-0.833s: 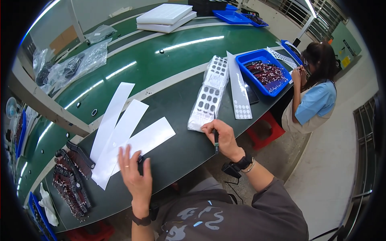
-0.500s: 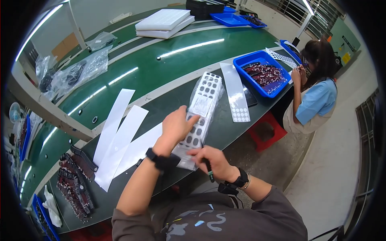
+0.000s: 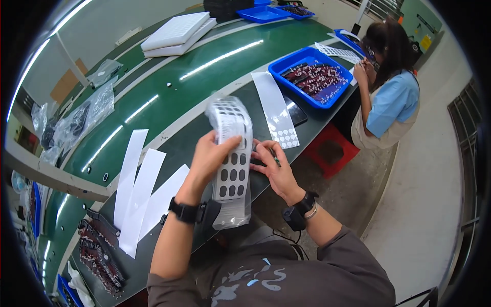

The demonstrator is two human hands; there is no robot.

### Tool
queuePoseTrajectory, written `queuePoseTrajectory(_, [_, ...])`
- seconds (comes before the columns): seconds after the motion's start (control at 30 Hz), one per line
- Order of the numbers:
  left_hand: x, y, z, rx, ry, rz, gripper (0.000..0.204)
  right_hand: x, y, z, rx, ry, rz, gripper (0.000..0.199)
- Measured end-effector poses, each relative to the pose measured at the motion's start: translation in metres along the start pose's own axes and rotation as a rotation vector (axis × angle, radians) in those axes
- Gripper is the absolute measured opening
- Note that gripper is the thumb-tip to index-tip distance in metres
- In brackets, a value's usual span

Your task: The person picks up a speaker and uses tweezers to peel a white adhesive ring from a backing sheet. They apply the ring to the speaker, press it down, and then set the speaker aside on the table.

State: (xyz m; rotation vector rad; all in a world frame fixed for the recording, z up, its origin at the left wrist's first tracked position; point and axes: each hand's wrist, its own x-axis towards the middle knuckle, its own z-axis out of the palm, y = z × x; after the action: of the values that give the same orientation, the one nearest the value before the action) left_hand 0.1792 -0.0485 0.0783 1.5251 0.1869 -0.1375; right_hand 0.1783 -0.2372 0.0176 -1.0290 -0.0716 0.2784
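A long translucent sheet of dark oval stickers (image 3: 231,158) stands near the centre of the frame, its long axis running almost top to bottom, its upper end blurred and curling, its lower end hanging down toward the person's chest. The left hand (image 3: 212,156) grips the sheet's left edge about halfway up, fingers wrapped around it. The right hand (image 3: 273,166) sits just to the right of the sheet at the same height, fingers curled around a slim dark tool (image 3: 275,159), fingertips close to the sheet's right edge; whether they touch it cannot be told. Both wrists carry dark bands. Below lies a dark green table (image 3: 169,102). Three white paper strips (image 3: 140,192) fan out at lower left, a white strip of round dots (image 3: 276,110) lies at upper right, beside a blue tray (image 3: 312,77) of small parts. A second person (image 3: 388,97) in light blue sits at the right edge
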Motion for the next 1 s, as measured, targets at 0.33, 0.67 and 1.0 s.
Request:
queuePoseTrajectory(0.33, [-0.072, 0.003, 0.001, -0.294, 0.248, 0.23, 0.037, -0.018, -0.055, 0.041, -0.387, -0.489, 0.026, 0.041])
queuePoseTrajectory(0.67, [-0.016, -0.023, 0.001, -0.242, 0.017, 0.204, 0.038, 0.079, -0.072, -0.056, -1.124, 0.11, -0.781, 0.022])
queuePoseTrajectory(1.0, [0.025, -0.057, -0.007, 0.616, 0.537, 0.556, 0.047, 0.131, -0.041, -0.094, -1.502, 0.116, -0.913, 0.012])
